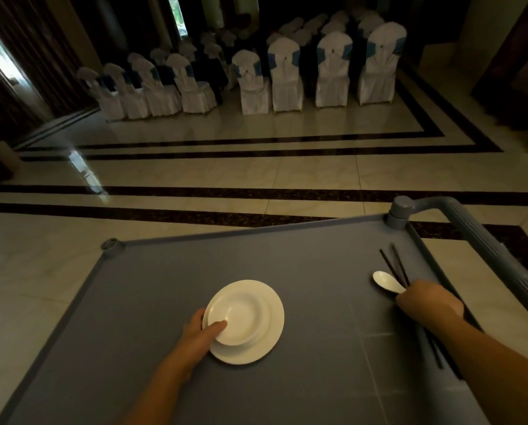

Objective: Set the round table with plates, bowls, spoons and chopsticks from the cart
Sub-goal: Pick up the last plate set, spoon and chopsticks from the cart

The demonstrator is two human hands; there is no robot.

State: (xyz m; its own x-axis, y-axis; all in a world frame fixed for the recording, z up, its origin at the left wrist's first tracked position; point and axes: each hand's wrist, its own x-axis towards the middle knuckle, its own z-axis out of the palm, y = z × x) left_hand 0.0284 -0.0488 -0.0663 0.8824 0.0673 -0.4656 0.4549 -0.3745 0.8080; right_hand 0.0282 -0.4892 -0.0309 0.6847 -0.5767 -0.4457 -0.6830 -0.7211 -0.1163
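A white bowl point(241, 311) sits in a white plate point(265, 342) on the grey cart top point(152, 302). My left hand point(198, 335) grips their left edge, thumb over the bowl's rim. Near the cart's right rim, my right hand point(428, 302) is closed on the handle of a white spoon point(385, 281) and a pair of dark chopsticks point(393, 265). The chopstick tips point away from me; their other ends stick out behind my wrist. The round table is not in view.
The cart's grey push handle point(483, 237) runs along the right side. Tiled floor with dark stripes point(256, 191) lies beyond the cart. Rows of white-covered chairs with blue sashes point(287, 75) stand at the far end of the dim hall.
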